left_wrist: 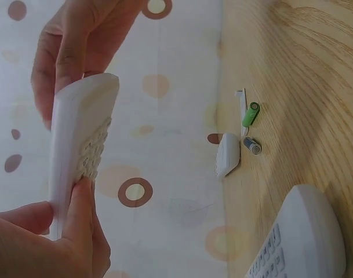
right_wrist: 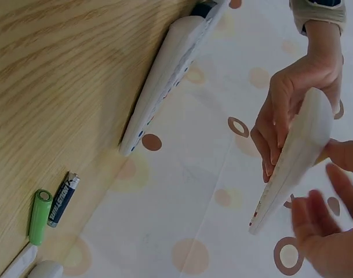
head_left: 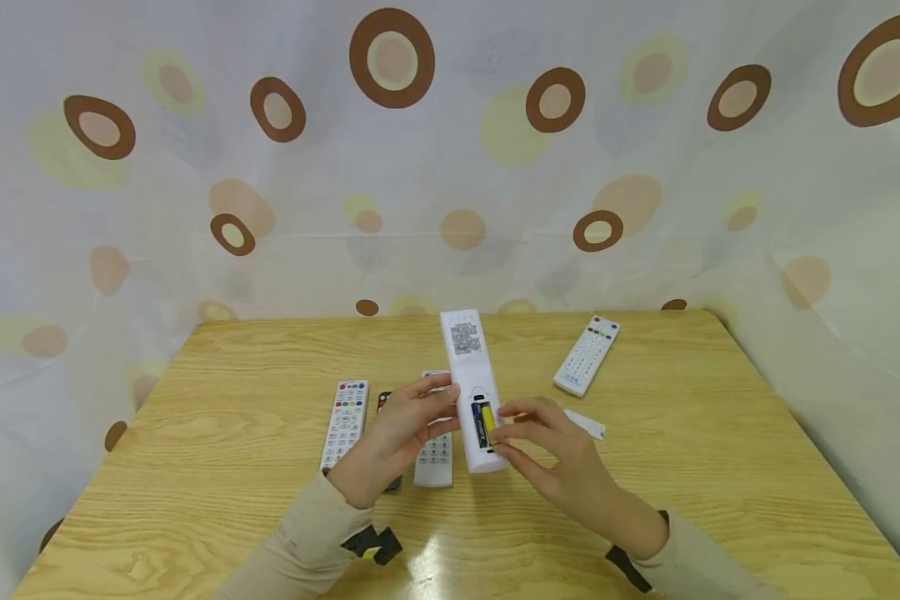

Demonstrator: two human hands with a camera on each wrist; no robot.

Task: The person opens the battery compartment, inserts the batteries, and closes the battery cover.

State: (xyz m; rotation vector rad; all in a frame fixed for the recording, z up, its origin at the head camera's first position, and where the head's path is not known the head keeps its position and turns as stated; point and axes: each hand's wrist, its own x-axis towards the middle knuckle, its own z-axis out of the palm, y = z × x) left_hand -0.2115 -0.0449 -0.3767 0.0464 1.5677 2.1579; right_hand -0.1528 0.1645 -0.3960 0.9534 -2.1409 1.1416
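Observation:
In the head view my left hand [head_left: 393, 433] grips a white remote control [head_left: 461, 333] by its side, raised off the table with its back facing me. A dark blue battery [head_left: 481, 423] lies in its uncovered battery compartment. Beside that one, a yellow battery [head_left: 488, 418] sits partly in the compartment. My right hand [head_left: 562, 458] has thumb and fingertips at its lower end, pinching it. The right wrist view shows a bit of yellow sticking out from the remote at the thumb tip. My other right fingers are spread and blurred there.
Left on the table lie a white remote [head_left: 345, 421], a partly hidden black one [head_left: 393, 483] and another white one [head_left: 435, 467]. Another white remote [head_left: 587, 356] is at the back right. Near the battery cover [head_left: 587, 423] lie a green battery [right_wrist: 40, 217] and a dark blue battery [right_wrist: 64, 200].

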